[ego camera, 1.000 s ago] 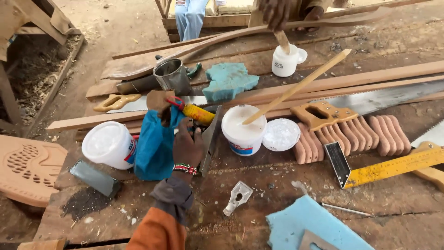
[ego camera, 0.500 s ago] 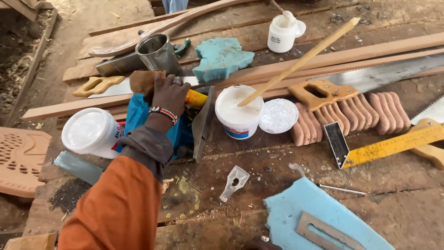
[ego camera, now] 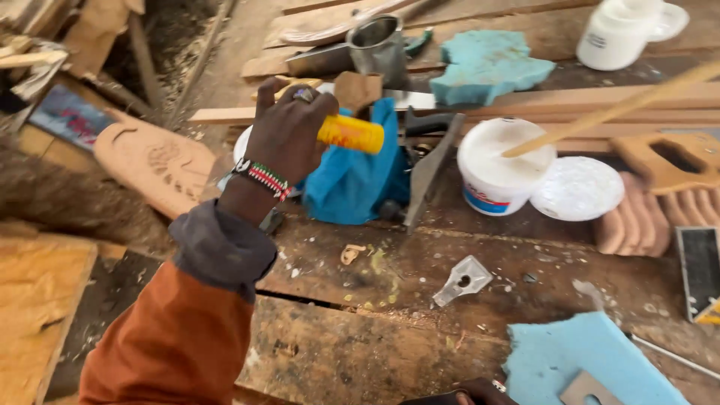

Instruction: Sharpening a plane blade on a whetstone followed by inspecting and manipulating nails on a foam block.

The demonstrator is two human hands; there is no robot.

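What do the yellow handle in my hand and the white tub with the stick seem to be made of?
The yellow cylindrical handle in the left hand looks like glossy plastic, smooth and evenly coloured. The white round tub seems thin plastic with a printed band. The pale stick looks like bare wood.

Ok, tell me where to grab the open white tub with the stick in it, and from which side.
Grip the white tub around its side wall, below the rim, coming from the near side. The wooden stick leans out over the far right rim, the lid lies against its right side and a metal blade stands to its left. It holds white paste, so keep it upright.
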